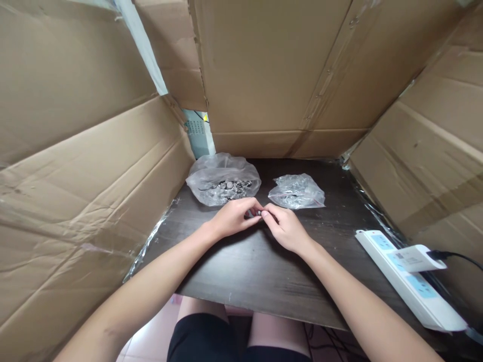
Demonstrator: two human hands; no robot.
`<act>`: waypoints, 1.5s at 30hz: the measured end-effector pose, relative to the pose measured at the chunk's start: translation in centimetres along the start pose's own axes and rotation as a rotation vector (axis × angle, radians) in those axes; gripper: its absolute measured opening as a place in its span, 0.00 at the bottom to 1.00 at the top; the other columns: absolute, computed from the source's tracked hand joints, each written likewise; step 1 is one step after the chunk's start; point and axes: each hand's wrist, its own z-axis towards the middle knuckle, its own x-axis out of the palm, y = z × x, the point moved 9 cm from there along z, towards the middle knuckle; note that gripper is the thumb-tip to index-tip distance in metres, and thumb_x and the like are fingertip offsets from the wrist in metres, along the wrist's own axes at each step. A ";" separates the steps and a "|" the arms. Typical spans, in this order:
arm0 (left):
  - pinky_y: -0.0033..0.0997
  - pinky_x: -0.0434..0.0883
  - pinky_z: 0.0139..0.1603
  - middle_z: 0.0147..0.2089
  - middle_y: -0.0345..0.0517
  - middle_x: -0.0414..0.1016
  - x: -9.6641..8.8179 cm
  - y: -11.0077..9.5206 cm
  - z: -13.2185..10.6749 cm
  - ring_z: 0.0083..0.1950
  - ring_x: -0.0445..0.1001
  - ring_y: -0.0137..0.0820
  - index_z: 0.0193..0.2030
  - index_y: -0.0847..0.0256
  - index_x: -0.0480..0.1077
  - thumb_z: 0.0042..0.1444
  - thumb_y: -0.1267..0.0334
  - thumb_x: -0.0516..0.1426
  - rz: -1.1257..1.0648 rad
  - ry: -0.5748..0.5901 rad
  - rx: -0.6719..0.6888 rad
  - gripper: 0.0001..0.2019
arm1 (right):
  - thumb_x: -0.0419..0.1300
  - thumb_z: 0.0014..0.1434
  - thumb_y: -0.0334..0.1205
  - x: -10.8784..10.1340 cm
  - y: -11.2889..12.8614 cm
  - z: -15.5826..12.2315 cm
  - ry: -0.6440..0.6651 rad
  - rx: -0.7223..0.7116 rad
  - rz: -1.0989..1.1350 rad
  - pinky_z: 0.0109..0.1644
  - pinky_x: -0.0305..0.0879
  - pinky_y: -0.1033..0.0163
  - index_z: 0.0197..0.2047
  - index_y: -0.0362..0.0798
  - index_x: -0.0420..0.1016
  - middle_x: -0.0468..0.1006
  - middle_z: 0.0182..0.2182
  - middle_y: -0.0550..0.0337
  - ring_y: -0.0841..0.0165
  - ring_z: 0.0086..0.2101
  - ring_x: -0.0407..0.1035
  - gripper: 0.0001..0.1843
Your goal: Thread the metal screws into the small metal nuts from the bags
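My left hand [238, 217] and my right hand [284, 225] meet above the middle of the dark table [241, 271]. Between their fingertips is a small metallic piece [259, 213], pinched from both sides; its exact kind is too small to make out. Just behind my left hand lies an open clear plastic bag [211, 177] with many small silvery metal parts [234, 187] in it. A second, smaller clear bag [296, 191] rests behind my right hand, and its contents are hard to make out.
Cardboard walls [271, 75] enclose the table at the back and on both sides. Along the right edge lies a white power strip [411, 281] with a white charger [415, 258] plugged in and a black cable [462, 255]. My legs are under the front edge.
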 end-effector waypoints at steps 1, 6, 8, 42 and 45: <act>0.28 0.74 0.39 0.38 0.44 0.78 0.0 -0.1 0.0 0.37 0.77 0.30 0.44 0.62 0.72 0.64 0.62 0.60 0.002 0.000 0.006 0.06 | 0.49 0.71 0.45 0.0 0.0 0.0 0.000 0.007 -0.012 0.35 0.57 0.63 0.31 0.49 0.67 0.72 0.27 0.60 0.68 0.28 0.65 0.18; 0.28 0.74 0.40 0.39 0.44 0.78 -0.1 -0.4 0.0 0.38 0.77 0.29 0.45 0.62 0.72 0.65 0.61 0.60 0.003 -0.016 0.028 0.07 | 0.52 0.69 0.43 -0.4 -0.1 -0.1 -0.020 0.037 0.022 0.38 0.60 0.62 0.39 0.49 0.71 0.77 0.32 0.59 0.66 0.31 0.69 0.10; 0.28 0.74 0.40 0.40 0.45 0.78 0.0 -0.4 0.0 0.38 0.77 0.29 0.45 0.62 0.72 0.65 0.61 0.60 0.004 -0.007 0.022 0.07 | 0.53 0.67 0.42 -0.5 -0.1 -0.1 -0.024 0.039 0.045 0.38 0.61 0.62 0.41 0.50 0.71 0.77 0.33 0.59 0.66 0.31 0.69 0.08; 0.28 0.74 0.40 0.39 0.45 0.78 0.7 -0.2 -0.1 0.37 0.77 0.29 0.45 0.63 0.73 0.64 0.63 0.61 -0.018 0.018 0.021 0.07 | 0.48 0.69 0.44 0.3 -0.7 -0.2 0.050 0.078 0.058 0.38 0.58 0.62 0.35 0.50 0.67 0.75 0.30 0.60 0.66 0.31 0.68 0.12; 0.28 0.74 0.39 0.38 0.44 0.78 0.6 -0.2 -0.1 0.37 0.76 0.29 0.44 0.63 0.73 0.64 0.63 0.60 -0.022 0.011 0.025 0.07 | 0.46 0.70 0.45 0.3 -0.8 -0.2 0.052 0.092 0.036 0.37 0.57 0.62 0.32 0.50 0.64 0.73 0.28 0.60 0.66 0.29 0.66 0.16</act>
